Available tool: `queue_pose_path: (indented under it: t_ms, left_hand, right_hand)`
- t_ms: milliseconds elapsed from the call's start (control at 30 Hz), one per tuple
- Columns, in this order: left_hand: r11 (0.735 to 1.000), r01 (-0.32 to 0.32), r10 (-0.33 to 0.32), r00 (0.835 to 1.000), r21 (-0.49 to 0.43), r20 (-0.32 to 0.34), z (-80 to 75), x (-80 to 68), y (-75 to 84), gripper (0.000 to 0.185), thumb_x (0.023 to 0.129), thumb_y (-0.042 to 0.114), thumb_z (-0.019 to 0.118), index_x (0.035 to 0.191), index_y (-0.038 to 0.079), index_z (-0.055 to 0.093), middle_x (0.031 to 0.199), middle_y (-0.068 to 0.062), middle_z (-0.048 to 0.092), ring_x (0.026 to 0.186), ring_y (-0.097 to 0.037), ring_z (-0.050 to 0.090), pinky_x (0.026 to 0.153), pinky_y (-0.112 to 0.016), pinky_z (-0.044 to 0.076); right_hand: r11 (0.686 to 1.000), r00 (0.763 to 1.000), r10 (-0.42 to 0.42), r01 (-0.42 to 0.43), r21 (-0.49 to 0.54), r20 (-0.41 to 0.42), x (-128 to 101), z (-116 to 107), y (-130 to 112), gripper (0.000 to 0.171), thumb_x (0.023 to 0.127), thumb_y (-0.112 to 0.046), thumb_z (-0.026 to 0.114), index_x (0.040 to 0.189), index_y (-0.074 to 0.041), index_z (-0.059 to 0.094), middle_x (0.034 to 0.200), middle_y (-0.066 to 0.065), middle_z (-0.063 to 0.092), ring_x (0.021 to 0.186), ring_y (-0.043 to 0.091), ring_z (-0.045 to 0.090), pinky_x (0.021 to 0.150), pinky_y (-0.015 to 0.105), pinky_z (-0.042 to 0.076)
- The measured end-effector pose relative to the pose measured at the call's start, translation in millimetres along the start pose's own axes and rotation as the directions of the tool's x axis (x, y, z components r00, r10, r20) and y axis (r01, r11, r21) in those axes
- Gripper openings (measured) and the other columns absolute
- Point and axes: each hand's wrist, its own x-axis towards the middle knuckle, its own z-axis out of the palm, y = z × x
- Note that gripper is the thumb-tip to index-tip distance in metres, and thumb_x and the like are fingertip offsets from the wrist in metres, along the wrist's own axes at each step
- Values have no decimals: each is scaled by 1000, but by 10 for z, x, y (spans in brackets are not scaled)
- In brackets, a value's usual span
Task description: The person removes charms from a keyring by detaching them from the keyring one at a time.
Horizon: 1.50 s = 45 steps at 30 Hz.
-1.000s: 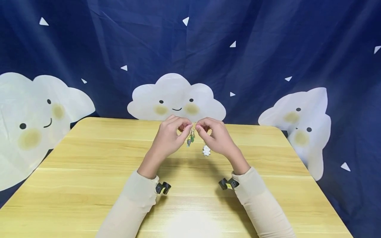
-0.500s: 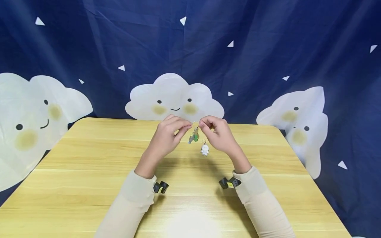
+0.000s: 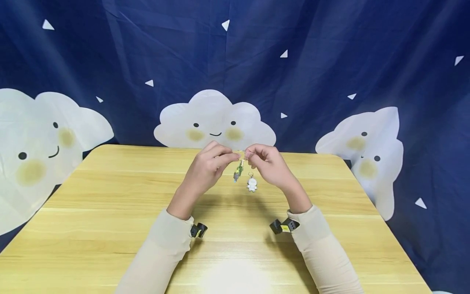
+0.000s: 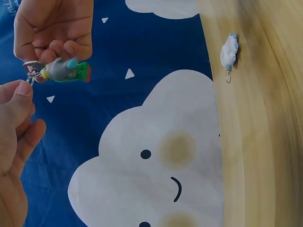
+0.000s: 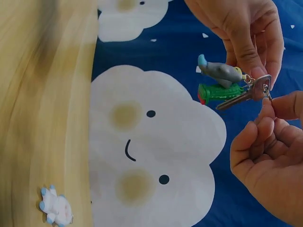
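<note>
My left hand (image 3: 209, 169) and right hand (image 3: 270, 166) meet above the far part of the table. In the right wrist view, the left thumb and fingers pinch the head of a key (image 5: 235, 100), while the right fingertips pinch the small metal key ring (image 5: 268, 91). A grey figure charm (image 5: 221, 72) with a blue tip and a green charm (image 5: 215, 92) with a red end hang beside the key. A white figure charm (image 3: 252, 185) with blue tips and its own small ring lies on the table below the hands, touched by neither.
The light wooden table (image 3: 121, 228) reaches back to a dark blue curtain (image 3: 235, 61) printed with white clouds. Small black cameras (image 3: 198, 230) are strapped at both wrists, by the cuffs.
Half a second ago the hands stood a little farther apart around the ring; the left fingertips have since moved right, closer to the right ones. The hanging charms have swung. The white charm stays put.
</note>
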Motion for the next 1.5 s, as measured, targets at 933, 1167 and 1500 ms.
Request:
queue_pose_path:
  t_ms: [933, 1167, 1500]
  left_hand:
    - [989, 145, -144, 988, -14, 61, -8, 14, 24, 3, 97, -2, 64, 100, 0, 63, 96, -10, 62, 90, -25, 60, 82, -31, 54]
    - [976, 213, -211, 976, -35, 51, -31, 24, 47, 7, 102, 4, 59, 102, 0, 64, 94, -10, 62, 85, -23, 58, 76, -32, 53]
    - [967, 251, -250, 967, -45, 39, -23, 48, 76, 3, 101, 1, 60, 100, 1, 63, 90, -9, 61, 78, -20, 53, 69, -31, 49]
  right_hand:
    - [999, 999, 35, -37, 30, 40, 0, 30, -11, 13, 102, -10, 62, 97, -3, 72, 81, 14, 62, 69, 27, 55, 61, 27, 46]
    - [1000, 998, 5, -5, -1, 67, -22, 76, -61, 8, 99, -11, 69, 100, -5, 73, 81, 6, 65, 66, 17, 53, 58, 25, 44]
    - [982, 986, -166, 162, -99, -24, -19, 145, -125, 5, 95, -7, 72, 98, -3, 73, 81, 3, 71, 71, 16, 63, 65, 29, 53]
